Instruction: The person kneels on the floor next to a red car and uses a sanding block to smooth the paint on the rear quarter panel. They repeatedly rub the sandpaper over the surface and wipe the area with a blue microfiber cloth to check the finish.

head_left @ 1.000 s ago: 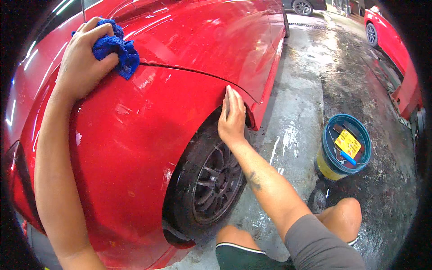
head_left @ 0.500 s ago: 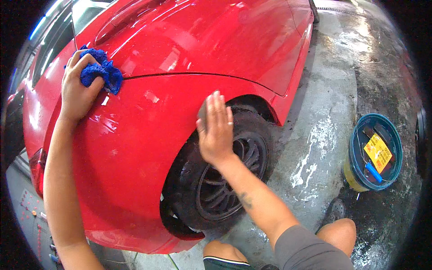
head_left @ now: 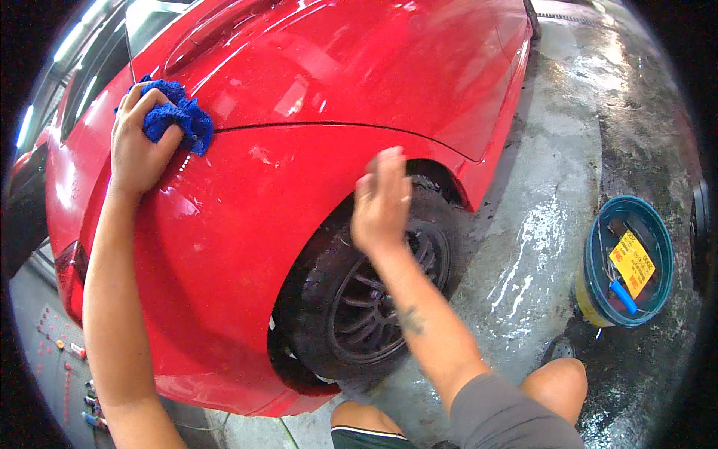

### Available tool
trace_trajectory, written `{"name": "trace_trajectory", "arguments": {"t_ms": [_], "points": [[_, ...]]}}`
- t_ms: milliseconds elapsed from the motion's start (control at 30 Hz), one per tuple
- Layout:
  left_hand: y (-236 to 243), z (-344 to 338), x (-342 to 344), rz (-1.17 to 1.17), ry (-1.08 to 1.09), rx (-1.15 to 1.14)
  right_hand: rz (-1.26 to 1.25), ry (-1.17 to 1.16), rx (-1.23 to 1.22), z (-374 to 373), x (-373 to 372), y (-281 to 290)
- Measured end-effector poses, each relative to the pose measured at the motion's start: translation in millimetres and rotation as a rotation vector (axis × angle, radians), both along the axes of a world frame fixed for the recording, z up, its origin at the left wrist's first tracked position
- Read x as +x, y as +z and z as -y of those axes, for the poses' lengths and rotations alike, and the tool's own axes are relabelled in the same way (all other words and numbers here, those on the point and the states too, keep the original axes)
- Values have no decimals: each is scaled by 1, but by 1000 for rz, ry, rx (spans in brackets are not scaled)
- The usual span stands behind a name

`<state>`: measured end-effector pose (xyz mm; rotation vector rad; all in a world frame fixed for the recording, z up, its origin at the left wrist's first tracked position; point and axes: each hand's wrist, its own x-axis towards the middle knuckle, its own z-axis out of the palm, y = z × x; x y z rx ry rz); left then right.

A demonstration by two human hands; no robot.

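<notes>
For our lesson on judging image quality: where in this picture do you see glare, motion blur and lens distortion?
Head view: glare streaks the car along its upper panels and the wet floor; the right hand is motion-blurred, while the left hand and cloth stay sharp; fisheye bends the body lines, and the corners are black.

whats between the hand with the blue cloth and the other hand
In the head view, only glossy red car body lies between the left hand, holding the blue cloth, and the right hand; a dark panel seam crosses it.
</notes>
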<state>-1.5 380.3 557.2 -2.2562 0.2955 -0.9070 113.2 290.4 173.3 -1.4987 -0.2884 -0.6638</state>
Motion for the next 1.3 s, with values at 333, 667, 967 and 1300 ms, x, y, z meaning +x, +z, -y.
{"name": "trace_trajectory", "arguments": {"t_ms": [333, 667, 967, 1300], "points": [[-7, 1, 0, 19, -42, -13, 77, -21, -158, 15, -2, -23], [-11, 6, 2, 47, -49, 63, 90, -43, 23, 14, 34, -23], [-7, -1, -1, 38, -39, 44, 542, 338, -177, -21, -165, 20], [-1, -4, -3, 26, -42, 58, 163, 103, 13, -1, -43, 35]]}}
